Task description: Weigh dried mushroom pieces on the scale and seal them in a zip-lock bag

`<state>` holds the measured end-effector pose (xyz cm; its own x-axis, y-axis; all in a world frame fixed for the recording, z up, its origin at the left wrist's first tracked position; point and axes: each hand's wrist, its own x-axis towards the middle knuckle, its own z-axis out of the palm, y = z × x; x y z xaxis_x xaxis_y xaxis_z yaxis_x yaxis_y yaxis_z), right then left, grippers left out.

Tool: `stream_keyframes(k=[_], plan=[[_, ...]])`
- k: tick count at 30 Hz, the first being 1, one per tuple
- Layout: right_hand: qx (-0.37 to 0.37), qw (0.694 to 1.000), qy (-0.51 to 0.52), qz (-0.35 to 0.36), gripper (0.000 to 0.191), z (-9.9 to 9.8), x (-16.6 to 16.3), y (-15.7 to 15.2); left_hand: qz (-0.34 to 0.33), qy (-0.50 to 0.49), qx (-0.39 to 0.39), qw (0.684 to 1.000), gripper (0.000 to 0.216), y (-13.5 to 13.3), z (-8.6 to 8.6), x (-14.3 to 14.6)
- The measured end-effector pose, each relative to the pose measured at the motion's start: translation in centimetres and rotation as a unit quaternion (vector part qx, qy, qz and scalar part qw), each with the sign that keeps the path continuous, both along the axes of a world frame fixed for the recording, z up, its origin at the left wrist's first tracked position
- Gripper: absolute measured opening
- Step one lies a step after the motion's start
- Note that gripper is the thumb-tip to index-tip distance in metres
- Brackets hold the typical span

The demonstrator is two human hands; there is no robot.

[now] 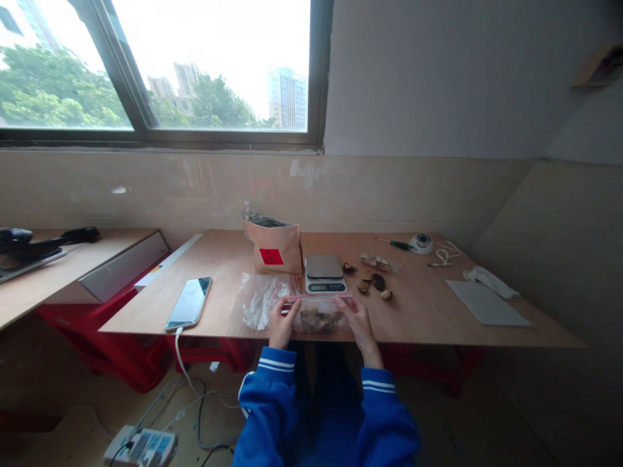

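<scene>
Both my hands, left [281,322] and right [357,319], grip closed on zip bag [318,318] (brown pieces inside) at lower centre of frame, bench [428,311] edge; scale [325,273] just above.

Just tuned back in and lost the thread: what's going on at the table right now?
A person in blue sleeves holds a clear zip bag of brownish pieces at the near table edge, left hand and right hand pinching its top strip at either end. Behind it sit a small scale, a brown paper pouch, loose pieces and a phone.
</scene>
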<state>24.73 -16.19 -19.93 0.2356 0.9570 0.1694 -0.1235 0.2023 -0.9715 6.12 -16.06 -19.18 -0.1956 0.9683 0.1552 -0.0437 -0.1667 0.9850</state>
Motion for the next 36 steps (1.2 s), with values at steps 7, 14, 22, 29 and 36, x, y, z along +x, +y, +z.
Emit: stream_keyframes(k=[7, 14, 22, 29, 36], plan=[[0.017, 0.999, -0.016, -0.026, 0.027, 0.0, -0.1, 0.1, 0.015, 0.005, 0.002, 1.0, 0.033, 0.0, 0.2, -0.1], [0.015, 0.999, -0.012, -0.029, 0.026, -0.2, -0.2, 0.1, -0.013, 0.0, -0.007, 1.0, 0.035, 0.2, -0.4, 0.0], [0.006, 0.999, 0.019, 0.04, 0.051, 0.1, -0.3, 0.0, -0.05, -0.048, 0.002, 0.998, 0.04, 0.4, -0.8, 0.4], [-0.024, 0.999, -0.022, 0.012, 0.038, -0.4, -0.5, 0.3, -0.05, -0.041, 0.006, 0.998, 0.035, 0.4, -1.0, 0.7], [-0.034, 0.999, -0.024, 0.016, 0.034, -0.3, -0.4, 0.2, -0.044, -0.034, 0.002, 0.998, 0.035, 0.5, -1.1, 0.7]])
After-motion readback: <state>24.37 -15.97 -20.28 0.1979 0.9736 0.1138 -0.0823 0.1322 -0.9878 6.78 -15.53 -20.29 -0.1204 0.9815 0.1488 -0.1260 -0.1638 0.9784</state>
